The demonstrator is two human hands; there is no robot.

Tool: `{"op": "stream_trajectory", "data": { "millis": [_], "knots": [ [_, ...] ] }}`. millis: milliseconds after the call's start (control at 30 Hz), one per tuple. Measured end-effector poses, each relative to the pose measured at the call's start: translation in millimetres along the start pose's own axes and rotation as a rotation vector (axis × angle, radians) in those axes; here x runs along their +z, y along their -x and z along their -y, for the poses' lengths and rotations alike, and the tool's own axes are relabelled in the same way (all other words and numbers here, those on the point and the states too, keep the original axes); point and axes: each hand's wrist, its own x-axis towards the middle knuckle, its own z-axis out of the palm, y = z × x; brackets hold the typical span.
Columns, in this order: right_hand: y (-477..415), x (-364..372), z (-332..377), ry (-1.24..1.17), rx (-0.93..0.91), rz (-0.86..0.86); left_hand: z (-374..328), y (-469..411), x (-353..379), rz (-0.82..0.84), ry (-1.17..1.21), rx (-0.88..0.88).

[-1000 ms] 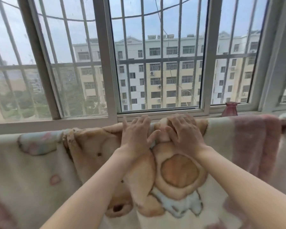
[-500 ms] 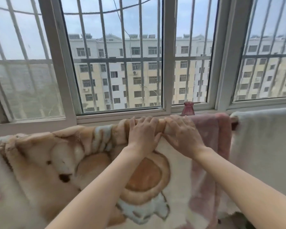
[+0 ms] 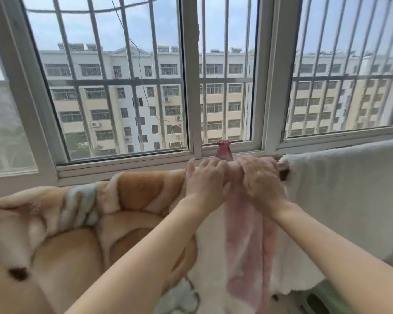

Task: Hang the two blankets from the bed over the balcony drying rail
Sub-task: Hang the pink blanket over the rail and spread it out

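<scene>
Fleece of the patterned blanket (image 3: 127, 200) lies draped over the drying rail (image 3: 283, 170), pink border at its right end. On that border, side by side: left hand (image 3: 205, 177) and right hand (image 3: 260, 181), fingers slightly apart, curled over the rail top and clamping the fabric, probably seating the edge so it won't slide. The white blanket (image 3: 340, 189) hangs just beside, bare rail between. A red bottle (image 3: 224, 151) stands on the sill behind.

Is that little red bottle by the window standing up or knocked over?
Upright: the red bottle has its neck and mouth pointing straight up behind the blanket; its base is hidden.
</scene>
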Motion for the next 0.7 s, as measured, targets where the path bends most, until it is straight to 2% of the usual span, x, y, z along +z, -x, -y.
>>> {"op": "stream_trajectory", "data": {
  "millis": [333,600,700],
  "knots": [
    [-6,-7,-60,0.032,0.11,-0.051,-52,-48,23,0.005,0.071,0.086],
    [-14,-6,-85,-0.033,0.07,0.003,-53,-60,13,0.126,0.095,-0.035],
    [-24,-5,-96,-0.011,0.081,0.081,-54,-63,9,0.21,0.08,-0.078]
  ]
}}
